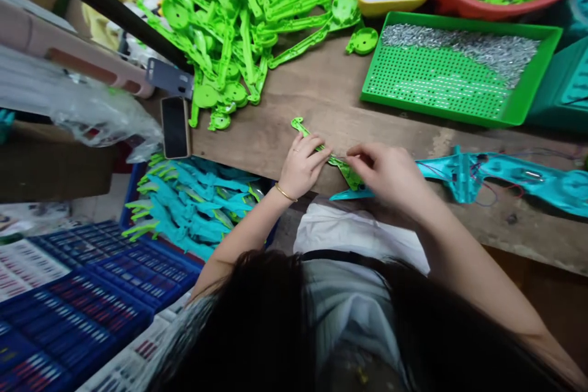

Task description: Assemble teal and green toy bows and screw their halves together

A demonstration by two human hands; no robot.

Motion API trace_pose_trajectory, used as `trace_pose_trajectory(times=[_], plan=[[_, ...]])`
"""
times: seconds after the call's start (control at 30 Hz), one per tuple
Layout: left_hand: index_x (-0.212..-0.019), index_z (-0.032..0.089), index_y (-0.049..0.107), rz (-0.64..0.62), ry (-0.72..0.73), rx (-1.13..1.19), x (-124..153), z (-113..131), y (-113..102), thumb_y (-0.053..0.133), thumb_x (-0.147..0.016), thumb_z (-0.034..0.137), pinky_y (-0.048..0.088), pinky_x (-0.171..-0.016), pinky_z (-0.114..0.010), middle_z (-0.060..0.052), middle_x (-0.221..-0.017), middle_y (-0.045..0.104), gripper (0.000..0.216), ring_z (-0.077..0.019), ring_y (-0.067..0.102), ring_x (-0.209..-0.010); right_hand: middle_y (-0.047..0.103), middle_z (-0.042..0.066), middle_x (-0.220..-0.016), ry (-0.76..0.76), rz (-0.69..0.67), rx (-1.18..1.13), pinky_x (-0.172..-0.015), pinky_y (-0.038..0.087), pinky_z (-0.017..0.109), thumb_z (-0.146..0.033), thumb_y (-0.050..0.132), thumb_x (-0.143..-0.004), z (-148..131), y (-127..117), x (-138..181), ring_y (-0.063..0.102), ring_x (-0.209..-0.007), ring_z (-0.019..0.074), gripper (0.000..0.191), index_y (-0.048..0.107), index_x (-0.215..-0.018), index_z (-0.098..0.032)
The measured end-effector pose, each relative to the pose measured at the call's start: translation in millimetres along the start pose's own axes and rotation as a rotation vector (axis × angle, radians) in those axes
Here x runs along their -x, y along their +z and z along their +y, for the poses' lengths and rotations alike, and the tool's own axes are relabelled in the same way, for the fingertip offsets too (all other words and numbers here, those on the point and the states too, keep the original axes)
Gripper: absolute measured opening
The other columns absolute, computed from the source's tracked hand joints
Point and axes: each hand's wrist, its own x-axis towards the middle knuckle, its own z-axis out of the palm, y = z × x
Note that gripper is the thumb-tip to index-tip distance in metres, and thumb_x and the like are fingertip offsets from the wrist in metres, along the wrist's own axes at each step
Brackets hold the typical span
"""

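A slim bright-green plastic part (pixel 348 174) lies slanted near the table's front edge, its narrow hooked end pointing away from me. My left hand (pixel 302 164) is closed over its middle, fingers pressing it down. Just above its wider end, the thumb and fingertips of my right hand (pixel 383 173) are pinched together; whatever they hold is too small to make out. Beside and partly under my right hand lies a long turquoise plastic piece (pixel 493 170) with thin wires along it.
Many green parts (pixel 225 30) are heaped at the back left. A green perforated tray (pixel 441 111) of small metal pieces, a yellow tub (pixel 397 8) and a red basin (pixel 500 11) stand back right. A phone (pixel 175 128) lies left, above a blue crate of turquoise pieces (pixel 188 202).
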Motion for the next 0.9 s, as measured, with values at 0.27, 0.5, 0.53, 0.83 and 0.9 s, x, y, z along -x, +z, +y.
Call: trace_pose_trajectory(times=[0.27,0.5,0.53,0.83,0.9], plan=[[-0.110,0.025,0.069,-0.052,-0.031,0.007,-0.3,-1.2,-1.5,0.047,-0.097,0.031,0.033,-0.114,-0.049,-0.007,-0.118,0.066,0.027,-0.0205,0.054,-0.124,0.075,0.007,-0.095,-0.009,-0.091,0.054,-0.069,0.042,0.031,-0.033,0.055,-0.088,0.7,6.2,-7.8,0.068,-0.082,0.0230,0.026,0.073,-0.102,-0.021],[-0.112,0.026,0.069,-0.056,-0.034,-0.011,0.8,-0.3,0.2,0.045,-0.098,0.029,0.031,-0.115,-0.047,-0.006,-0.119,0.066,0.028,-0.0197,0.053,-0.126,0.074,0.010,-0.086,0.041,-0.130,0.138,-0.062,0.038,0.032,-0.036,0.053,-0.088,-14.8,14.0,-16.7,0.066,-0.076,0.0259,0.026,0.073,-0.092,-0.020],[-0.111,0.026,0.069,-0.050,-0.031,-0.011,1.1,-0.3,0.4,0.045,-0.098,0.029,0.030,-0.115,-0.047,-0.006,-0.119,0.066,0.028,-0.0196,0.053,-0.126,0.074,0.011,-0.086,0.056,-0.114,0.147,-0.062,0.038,0.032,-0.035,0.051,-0.089,-14.4,16.3,-16.8,0.066,-0.077,0.0266,0.027,0.073,-0.092,-0.020],[-0.110,0.026,0.070,-0.074,-0.052,-0.023,1.6,1.3,-1.7,0.044,-0.098,0.030,0.028,-0.115,-0.046,-0.005,-0.121,0.065,0.029,-0.0201,0.051,-0.128,0.074,0.007,-0.096,-0.014,-0.029,-0.345,-0.078,0.048,0.031,-0.026,0.051,-0.086,-0.8,28.9,-20.0,0.066,-0.085,0.0192,0.027,0.074,-0.099,-0.018],[-0.111,0.026,0.069,-0.061,-0.044,-0.023,1.8,1.8,-1.2,0.045,-0.098,0.029,0.028,-0.115,-0.045,-0.005,-0.121,0.066,0.029,-0.0200,0.051,-0.128,0.074,0.007,-0.089,0.036,-0.054,-0.385,-0.073,0.048,0.030,-0.027,0.053,-0.085,-1.7,26.9,-22.3,0.065,-0.078,0.0183,0.025,0.074,-0.094,-0.016]])
